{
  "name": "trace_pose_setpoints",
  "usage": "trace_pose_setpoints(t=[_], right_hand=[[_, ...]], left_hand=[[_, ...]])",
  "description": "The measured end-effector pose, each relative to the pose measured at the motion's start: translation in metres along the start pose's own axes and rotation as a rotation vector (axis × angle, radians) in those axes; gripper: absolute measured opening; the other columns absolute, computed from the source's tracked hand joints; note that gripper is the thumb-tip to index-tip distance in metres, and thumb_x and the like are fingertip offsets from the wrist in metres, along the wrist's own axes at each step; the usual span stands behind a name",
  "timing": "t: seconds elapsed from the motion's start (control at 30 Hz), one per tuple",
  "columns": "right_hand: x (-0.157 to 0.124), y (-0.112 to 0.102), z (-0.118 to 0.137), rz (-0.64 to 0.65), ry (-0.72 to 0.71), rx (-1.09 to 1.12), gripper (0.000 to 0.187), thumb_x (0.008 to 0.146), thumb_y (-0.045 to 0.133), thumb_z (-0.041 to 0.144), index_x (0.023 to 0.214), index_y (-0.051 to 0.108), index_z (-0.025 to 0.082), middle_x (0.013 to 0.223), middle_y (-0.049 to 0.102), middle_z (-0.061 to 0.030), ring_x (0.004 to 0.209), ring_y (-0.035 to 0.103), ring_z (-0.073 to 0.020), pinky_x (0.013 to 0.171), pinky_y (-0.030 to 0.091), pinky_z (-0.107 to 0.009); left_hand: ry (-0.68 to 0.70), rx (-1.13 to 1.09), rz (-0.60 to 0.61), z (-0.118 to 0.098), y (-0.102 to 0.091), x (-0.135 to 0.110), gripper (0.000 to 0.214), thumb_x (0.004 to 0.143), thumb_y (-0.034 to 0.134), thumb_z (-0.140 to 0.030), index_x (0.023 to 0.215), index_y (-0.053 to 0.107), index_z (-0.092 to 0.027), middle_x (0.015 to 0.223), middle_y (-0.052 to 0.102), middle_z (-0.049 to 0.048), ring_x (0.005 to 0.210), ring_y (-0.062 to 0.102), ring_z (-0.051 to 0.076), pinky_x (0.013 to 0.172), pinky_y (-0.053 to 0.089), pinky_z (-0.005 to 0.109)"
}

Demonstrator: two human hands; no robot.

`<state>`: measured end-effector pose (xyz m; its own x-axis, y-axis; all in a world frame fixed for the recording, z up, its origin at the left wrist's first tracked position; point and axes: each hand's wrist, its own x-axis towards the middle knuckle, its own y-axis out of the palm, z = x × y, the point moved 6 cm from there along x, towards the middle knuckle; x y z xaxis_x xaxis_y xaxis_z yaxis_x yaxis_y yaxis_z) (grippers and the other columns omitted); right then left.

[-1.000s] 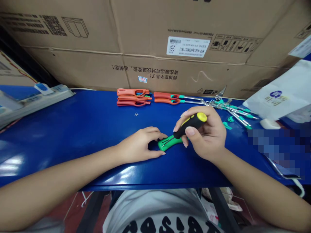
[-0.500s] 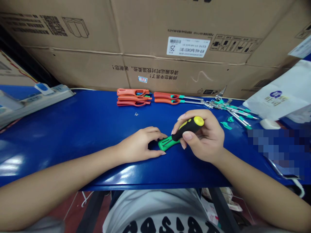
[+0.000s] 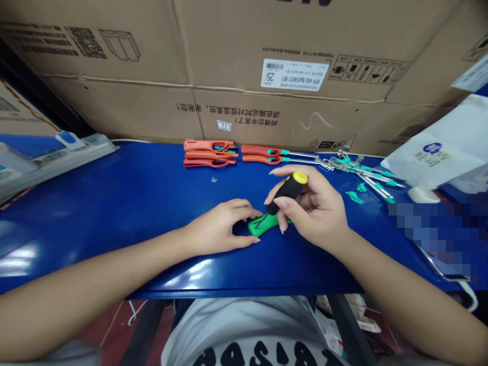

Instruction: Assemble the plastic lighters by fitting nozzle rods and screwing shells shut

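Note:
On the blue table lies a green lighter handle (image 3: 269, 223), its left end held between the thumb and fingers of my left hand (image 3: 224, 227). My right hand (image 3: 318, 208) is closed around a screwdriver (image 3: 286, 193) with a black grip and yellow cap. The screwdriver's dark shaft slants down to the left, its tip at the slotted left end of the green handle. Part of the handle's right end is hidden behind my right fingers.
Orange and red lighter handles (image 3: 209, 153) are stacked at the back. Beside them lie two lighters with metal tubes (image 3: 299, 155), loose tubes (image 3: 375, 185) and green bits (image 3: 355, 197). Tiny white pieces (image 3: 214, 179) lie mid-table. A cardboard box (image 3: 229, 66) stands behind; a power strip (image 3: 87, 147) is left.
My right hand has shifted a little left and up, tilting the screwdriver more upright over the green handle. My left hand has stayed in place.

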<state>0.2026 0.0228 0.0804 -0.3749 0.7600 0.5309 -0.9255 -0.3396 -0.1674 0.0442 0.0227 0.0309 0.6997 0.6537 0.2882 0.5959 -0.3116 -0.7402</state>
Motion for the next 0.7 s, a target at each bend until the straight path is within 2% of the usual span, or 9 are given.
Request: trace_pose_setpoints(t=[0.1,0.17,0.27,0.33,0.43,0.6,0.7], right_hand=[[-0.002,-0.001,0.001,-0.016,-0.064,-0.079,0.043,0.096,0.069,0.025,0.135,0.053,0.031,0.096,0.07,-0.0007,0.05,0.063,-0.0087,0.045,0.059,-0.023],[-0.003,-0.001,0.004,-0.002,-0.11,-0.159,0.045,0.096,0.068,0.025,0.138,0.052,0.032,0.106,0.07,-0.0032,0.067,0.071,-0.013,0.053,0.062,-0.024],[0.002,0.002,0.011,0.125,-0.126,-0.265,0.051,0.101,0.058,0.025,0.149,0.043,0.03,0.135,0.064,-0.0095,0.096,0.073,-0.0189,0.068,0.065,-0.028],[0.008,0.004,0.015,0.244,-0.122,-0.328,0.054,0.103,0.053,0.023,0.154,0.037,0.028,0.143,0.059,-0.0116,0.094,0.072,-0.018,0.071,0.064,-0.03],[0.02,0.004,0.021,0.329,-0.194,-0.495,0.053,0.1,0.055,0.023,0.151,0.041,0.028,0.133,0.066,-0.0088,0.078,0.07,-0.0146,0.071,0.061,-0.029],[0.034,-0.001,0.025,0.208,-0.357,-0.799,0.036,0.095,0.067,0.036,0.127,0.059,0.022,0.107,0.075,-0.0049,0.065,0.065,-0.0146,0.067,0.055,-0.029],[0.036,0.0,0.023,0.217,-0.358,-0.762,0.03,0.1,0.056,0.031,0.128,0.059,0.02,0.107,0.075,-0.0064,0.069,0.067,-0.0148,0.072,0.055,-0.029]], left_hand=[[-0.015,0.025,0.013,0.002,0.002,0.0,0.034,0.089,0.075,-0.034,0.117,0.068,-0.019,0.102,0.065,0.0047,0.093,0.064,0.019,0.087,0.053,0.032],[-0.02,0.053,0.027,0.003,0.005,0.001,0.033,0.089,0.074,-0.036,0.117,0.068,-0.019,0.101,0.064,0.005,0.093,0.064,0.02,0.087,0.053,0.032],[-0.022,0.119,0.045,0.003,0.01,0.003,0.028,0.088,0.072,-0.035,0.11,0.068,-0.018,0.099,0.063,0.0062,0.094,0.063,0.023,0.086,0.053,0.035],[-0.029,0.18,0.057,0.002,0.013,0.006,0.024,0.086,0.072,-0.033,0.101,0.066,-0.016,0.095,0.064,0.0067,0.091,0.063,0.024,0.083,0.053,0.035],[-0.058,0.33,0.091,-0.003,0.015,0.012,0.024,0.085,0.069,-0.036,0.094,0.063,-0.016,0.091,0.066,0.0079,0.084,0.064,0.026,0.078,0.053,0.037],[-0.081,0.527,0.201,-0.008,0.015,0.021,0.032,0.083,0.067,-0.048,0.089,0.066,-0.016,0.086,0.068,0.0089,0.078,0.066,0.028,0.069,0.051,0.037],[-0.066,0.533,0.213,-0.007,0.016,0.026,0.032,0.082,0.066,-0.05,0.082,0.065,-0.018,0.08,0.068,0.0058,0.073,0.067,0.026,0.065,0.049,0.034]])
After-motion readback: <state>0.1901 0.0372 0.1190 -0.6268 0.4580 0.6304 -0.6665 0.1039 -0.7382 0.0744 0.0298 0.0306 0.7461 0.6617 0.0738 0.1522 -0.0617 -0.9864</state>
